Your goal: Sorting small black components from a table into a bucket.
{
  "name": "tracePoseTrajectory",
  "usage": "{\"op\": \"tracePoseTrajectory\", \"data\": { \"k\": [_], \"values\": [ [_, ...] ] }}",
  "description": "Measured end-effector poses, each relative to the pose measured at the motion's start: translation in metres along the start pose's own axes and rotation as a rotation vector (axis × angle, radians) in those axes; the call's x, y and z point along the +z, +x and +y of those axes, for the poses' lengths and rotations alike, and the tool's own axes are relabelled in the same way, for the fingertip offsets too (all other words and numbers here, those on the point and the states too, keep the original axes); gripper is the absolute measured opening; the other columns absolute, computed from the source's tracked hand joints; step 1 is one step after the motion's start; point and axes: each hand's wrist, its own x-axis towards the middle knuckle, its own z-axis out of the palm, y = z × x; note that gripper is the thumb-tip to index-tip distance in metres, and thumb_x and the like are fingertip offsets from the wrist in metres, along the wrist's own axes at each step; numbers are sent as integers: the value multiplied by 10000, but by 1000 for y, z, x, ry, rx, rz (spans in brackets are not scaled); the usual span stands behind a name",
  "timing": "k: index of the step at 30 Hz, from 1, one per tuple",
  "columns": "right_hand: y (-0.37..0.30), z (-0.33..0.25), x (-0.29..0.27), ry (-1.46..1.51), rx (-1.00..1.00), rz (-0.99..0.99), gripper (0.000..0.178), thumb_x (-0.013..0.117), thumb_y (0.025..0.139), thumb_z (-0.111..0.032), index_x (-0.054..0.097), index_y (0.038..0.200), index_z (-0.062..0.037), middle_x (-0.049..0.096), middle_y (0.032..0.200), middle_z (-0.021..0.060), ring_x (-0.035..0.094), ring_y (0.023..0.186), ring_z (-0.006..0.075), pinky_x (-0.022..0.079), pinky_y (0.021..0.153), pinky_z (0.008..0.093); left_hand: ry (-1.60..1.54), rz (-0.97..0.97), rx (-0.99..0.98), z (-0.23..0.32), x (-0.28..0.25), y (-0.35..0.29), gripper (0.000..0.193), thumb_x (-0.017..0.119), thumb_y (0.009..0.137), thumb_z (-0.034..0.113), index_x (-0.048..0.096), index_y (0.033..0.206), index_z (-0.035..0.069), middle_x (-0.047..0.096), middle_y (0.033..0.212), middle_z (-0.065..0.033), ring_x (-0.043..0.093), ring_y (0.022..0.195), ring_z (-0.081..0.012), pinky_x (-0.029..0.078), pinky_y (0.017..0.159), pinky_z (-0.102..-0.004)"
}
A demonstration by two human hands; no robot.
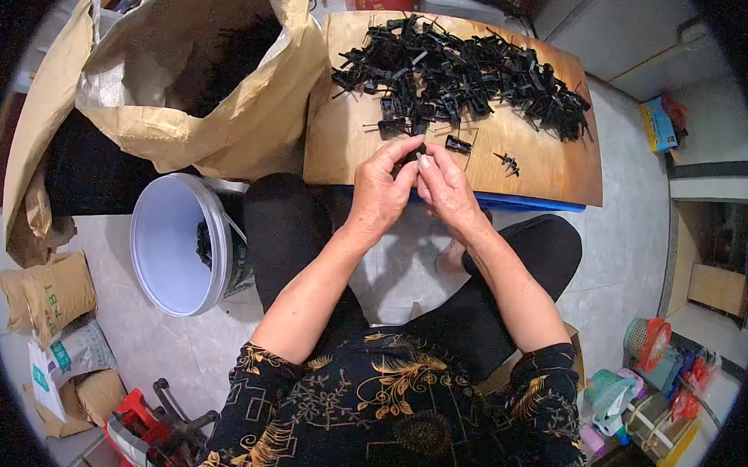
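Note:
My left hand (378, 189) and my right hand (448, 189) meet at the near edge of a wooden board (552, 176). Both are closed, fingertips together, on a small black plastic part (409, 157) that the fingers mostly cover. Just beyond them, a heap of black plastic parts with thin rods (460, 70) spreads over the far half of the board. One loose black rectangular part (458, 144) lies right by my right fingertips. Farther right on the board rests a small spiky black piece (508, 164).
A large open paper sack (194, 138) with dark contents stands at the left. Below it, a white bucket (169, 250) holds a few black parts. Tan sacks (54, 295) lie at the far left. Baskets and bags (659, 388) fill the lower right.

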Motion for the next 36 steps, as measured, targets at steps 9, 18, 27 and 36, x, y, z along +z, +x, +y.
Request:
{"op": "tracePoseTrajectory", "data": {
  "k": [9,18,27,36],
  "values": [
    [-5,-11,-4,230,291,-60,259,404,947,-283,431,1178,-167,348,581,-75,274,439,19,218,376,177,446,70,312,-9,0,-1,304,571,746,-19,604,1034,71,608,971,-125,606,835,-284,488,713,-342],
    [2,22,-8,-31,-145,-43,268,420,944,-243,472,1105,-35,454,637,-41,391,512,34,305,423,191,72,-62,-1,-6,-4,-7,368,594,772,-4,533,1127,74,602,774,-44,553,653,-104,463,590,-236],
    [-12,7,-18,-87,2,-97,243,449,931,-217,493,1076,-27,563,743,3,417,516,36,334,439,187,-330,-153,-220,10,-21,-10,451,605,822,77,414,1230,79,619,756,-42,577,582,-79,380,441,-170],
    [-9,9,-23,44,-54,-93,165,506,908,-202,518,993,-61,580,753,-5,407,450,15,282,381,148,-640,-115,-306,9,-26,-6,414,573,842,77,388,1211,52,631,840,-106,623,609,-135,401,424,-170]
  ]
}}
